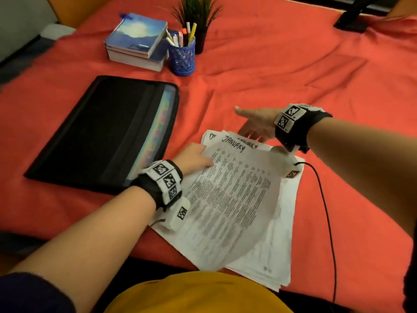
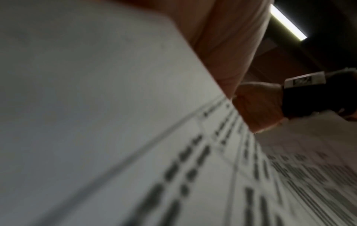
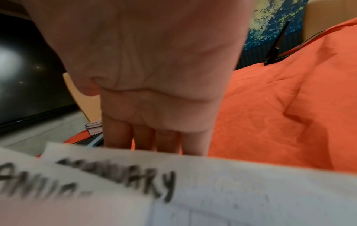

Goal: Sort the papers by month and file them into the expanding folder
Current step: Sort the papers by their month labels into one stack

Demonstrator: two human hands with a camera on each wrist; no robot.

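Papers (image 1: pixel 248 211) lie near-right on the bench, folder (image 1: pixel 101 132) just left. L hand (image 1: pixel 194 158) holds the top sheet's left edge; R hand (image 1: pixel 257 125) flat, fingers straight, at stack's far end. Risk: loose stack fans, months mix.

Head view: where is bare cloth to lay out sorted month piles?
Free: the red cloth right of the pen cup and beyond the right hand; also right of the paper stack. Crowded: the expanding folder and books fill the left.
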